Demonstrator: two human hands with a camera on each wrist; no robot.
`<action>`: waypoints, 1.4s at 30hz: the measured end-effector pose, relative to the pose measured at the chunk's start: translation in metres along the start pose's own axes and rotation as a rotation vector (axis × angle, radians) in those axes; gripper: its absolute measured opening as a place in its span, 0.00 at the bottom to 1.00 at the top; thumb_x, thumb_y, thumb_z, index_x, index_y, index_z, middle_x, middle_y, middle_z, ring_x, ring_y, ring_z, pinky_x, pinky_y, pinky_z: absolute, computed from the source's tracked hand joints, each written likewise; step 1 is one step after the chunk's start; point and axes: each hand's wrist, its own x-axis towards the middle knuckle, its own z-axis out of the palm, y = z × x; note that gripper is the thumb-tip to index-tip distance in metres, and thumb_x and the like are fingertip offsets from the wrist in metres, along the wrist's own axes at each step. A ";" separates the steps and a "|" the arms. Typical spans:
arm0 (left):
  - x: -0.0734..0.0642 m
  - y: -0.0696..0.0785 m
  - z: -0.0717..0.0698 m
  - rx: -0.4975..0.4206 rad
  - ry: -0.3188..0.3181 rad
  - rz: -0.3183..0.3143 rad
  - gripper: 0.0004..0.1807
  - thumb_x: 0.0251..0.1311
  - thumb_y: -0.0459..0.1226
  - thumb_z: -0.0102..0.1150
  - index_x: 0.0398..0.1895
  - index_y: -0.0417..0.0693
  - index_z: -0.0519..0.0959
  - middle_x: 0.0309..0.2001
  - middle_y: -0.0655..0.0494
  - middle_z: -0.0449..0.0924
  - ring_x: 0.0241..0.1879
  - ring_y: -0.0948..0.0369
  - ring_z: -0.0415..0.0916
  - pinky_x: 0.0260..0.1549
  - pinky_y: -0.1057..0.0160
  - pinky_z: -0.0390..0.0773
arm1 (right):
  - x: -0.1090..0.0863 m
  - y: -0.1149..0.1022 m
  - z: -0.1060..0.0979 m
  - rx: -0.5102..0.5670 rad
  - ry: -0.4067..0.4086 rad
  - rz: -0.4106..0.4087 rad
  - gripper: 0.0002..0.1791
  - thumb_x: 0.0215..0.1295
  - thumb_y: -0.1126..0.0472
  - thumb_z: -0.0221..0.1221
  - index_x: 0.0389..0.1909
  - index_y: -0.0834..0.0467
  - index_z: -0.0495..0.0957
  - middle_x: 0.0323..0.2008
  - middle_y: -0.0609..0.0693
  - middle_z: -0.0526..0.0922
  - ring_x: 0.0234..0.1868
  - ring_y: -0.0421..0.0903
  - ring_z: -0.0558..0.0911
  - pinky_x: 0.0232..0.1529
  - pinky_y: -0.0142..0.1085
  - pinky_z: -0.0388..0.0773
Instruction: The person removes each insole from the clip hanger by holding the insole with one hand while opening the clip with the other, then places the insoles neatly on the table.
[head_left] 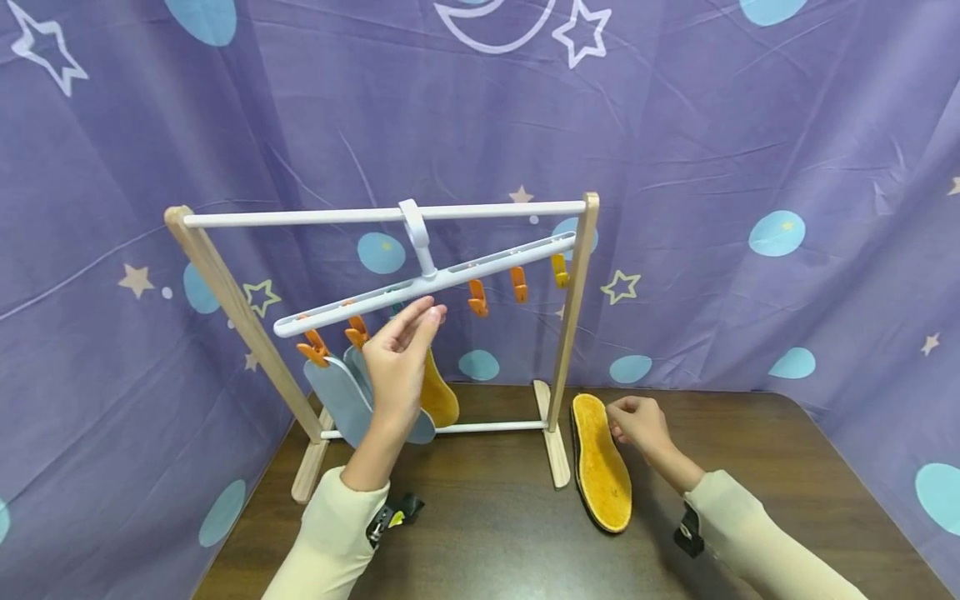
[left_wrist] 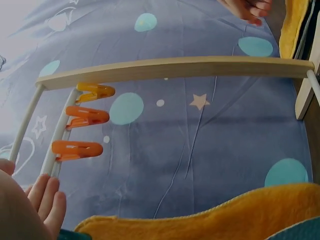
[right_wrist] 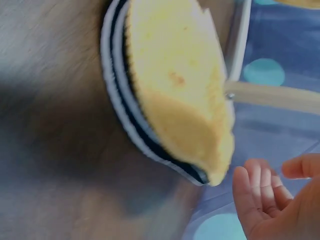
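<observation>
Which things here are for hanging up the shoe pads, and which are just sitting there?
For the hanging: clip hanger, orange clips, hung yellow insole, grey insoles, yellow insole on the table, left hand, right hand, wooden rack.

Just there: purple curtain, brown table.

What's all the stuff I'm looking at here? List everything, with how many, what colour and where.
drying rack: one, wood posts with white rails, on the table
clip hanger: one, white, hooked on the top rail
clips: at least five, orange and yellow, under the hanger
hanging insoles: at least three, grey-blue and yellow, at the hanger's left end
loose insole: yellow, flat on the table right of the rack
table: one, dark brown
curtain: purple, stars and dots, behind
left hand: raised at the hanger, fingers straight
right hand: beside the loose insole
</observation>
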 end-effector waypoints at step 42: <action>-0.002 0.011 -0.032 0.133 0.179 -0.129 0.22 0.66 0.27 0.59 0.63 0.30 0.76 0.63 0.33 0.78 0.56 0.62 0.80 0.58 0.73 0.78 | -0.017 -0.125 0.078 0.328 -0.262 -0.443 0.13 0.73 0.63 0.60 0.43 0.71 0.83 0.32 0.66 0.86 0.28 0.44 0.86 0.33 0.39 0.88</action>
